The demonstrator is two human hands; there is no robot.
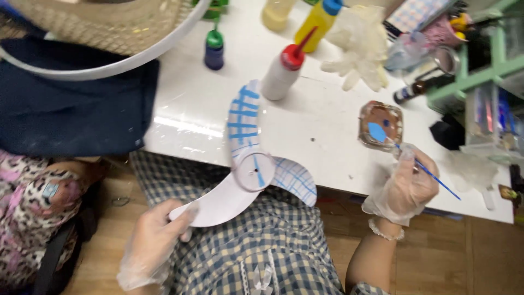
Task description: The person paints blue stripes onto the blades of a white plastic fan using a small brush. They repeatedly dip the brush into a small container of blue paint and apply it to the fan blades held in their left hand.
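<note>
The big round fan guard (pixel 103 38) is cut off by the top edge, so only its lower part is seen. 2 bottles, the pale one (pixel 275 12) and the yellow one (pixel 316 22), are cut off at the top too. The tip of the thin brush (pixel 431 176) is blurred over the small paint dish (pixel 380 125), so it cannot be told if paint is touched. The things on the green shelf (pixel 480 71) are blurred. The left hand (pixel 155 240) is partly hidden by a loose plastic glove.
</note>
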